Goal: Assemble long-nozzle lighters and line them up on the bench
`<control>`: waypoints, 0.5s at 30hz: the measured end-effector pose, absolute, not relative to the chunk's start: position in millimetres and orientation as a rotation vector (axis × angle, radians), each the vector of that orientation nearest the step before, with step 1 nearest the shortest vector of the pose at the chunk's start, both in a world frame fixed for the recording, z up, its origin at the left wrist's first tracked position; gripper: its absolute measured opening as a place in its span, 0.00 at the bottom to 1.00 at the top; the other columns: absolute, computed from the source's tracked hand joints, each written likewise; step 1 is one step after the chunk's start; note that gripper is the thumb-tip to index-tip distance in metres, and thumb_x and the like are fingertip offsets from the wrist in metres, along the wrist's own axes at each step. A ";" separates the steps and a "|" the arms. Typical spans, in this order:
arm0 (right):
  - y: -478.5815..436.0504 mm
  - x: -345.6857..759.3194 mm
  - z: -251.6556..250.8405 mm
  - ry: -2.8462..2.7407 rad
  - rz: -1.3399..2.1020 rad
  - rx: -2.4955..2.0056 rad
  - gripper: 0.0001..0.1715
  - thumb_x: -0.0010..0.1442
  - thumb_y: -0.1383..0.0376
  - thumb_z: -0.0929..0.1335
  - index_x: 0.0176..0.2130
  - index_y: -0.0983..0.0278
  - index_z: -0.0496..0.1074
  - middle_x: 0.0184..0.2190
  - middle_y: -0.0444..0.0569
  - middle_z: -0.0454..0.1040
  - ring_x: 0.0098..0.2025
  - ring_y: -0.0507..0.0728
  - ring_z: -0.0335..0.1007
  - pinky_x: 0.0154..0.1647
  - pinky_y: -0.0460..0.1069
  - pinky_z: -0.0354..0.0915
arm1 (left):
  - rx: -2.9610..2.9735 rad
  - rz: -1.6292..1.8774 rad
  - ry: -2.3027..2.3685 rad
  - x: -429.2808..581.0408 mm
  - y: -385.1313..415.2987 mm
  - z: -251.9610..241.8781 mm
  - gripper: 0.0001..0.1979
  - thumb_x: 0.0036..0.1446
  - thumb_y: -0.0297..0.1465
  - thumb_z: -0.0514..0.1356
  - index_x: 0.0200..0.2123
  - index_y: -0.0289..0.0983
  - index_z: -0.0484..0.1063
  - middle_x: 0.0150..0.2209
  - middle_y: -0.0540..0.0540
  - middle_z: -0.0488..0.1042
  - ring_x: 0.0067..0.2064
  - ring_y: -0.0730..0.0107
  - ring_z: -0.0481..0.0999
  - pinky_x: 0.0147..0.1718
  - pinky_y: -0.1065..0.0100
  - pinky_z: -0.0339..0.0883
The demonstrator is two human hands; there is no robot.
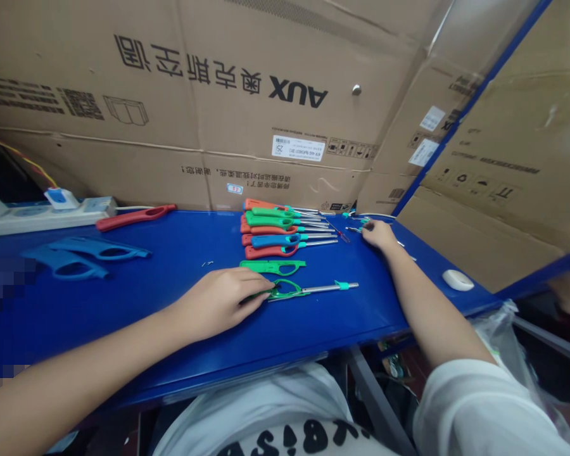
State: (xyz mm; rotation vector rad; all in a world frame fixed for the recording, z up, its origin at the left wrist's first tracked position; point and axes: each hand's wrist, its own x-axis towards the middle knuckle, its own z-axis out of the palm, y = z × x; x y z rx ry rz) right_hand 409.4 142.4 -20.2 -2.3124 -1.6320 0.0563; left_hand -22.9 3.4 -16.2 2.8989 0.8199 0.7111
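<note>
White shirt [285, 392] w/ black print is nearest, at front edge of blue surface [323, 323]; cardboard [218, 133] closes back + R side. L hand [223, 301] pinches green lighter [320, 289], mid-surface, near front; R hand [379, 235] is at small parts [354, 229], grip: can't tell. Lighter row [275, 240] stands btwn. green lighter & back; power strip [23, 220] far L.

cam: 1 view, worn on that person's head | faces fwd + down, over blue table [147, 285] to cardboard wall [218, 139] behind | closest: shirt [266, 405] at btm edge, L forearm [123, 358] in from btm L, R forearm [427, 304] from btm R | mid-dist: L hand [223, 297] nr ctr, R hand [377, 234] further off | wide, incl. table's R end
</note>
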 end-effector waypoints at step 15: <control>138.9 404.8 -18.4 -1.637 0.034 -2.353 0.19 0.69 0.58 0.69 0.55 0.65 0.72 0.54 0.53 0.73 0.52 0.60 0.73 0.52 0.59 0.73 | 2.899 0.667 0.856 -25.3 5.1 -14.4 0.15 0.71 0.34 0.53 0.50 0.40 0.79 0.47 0.47 0.82 0.47 0.62 0.81 0.46 0.63 0.74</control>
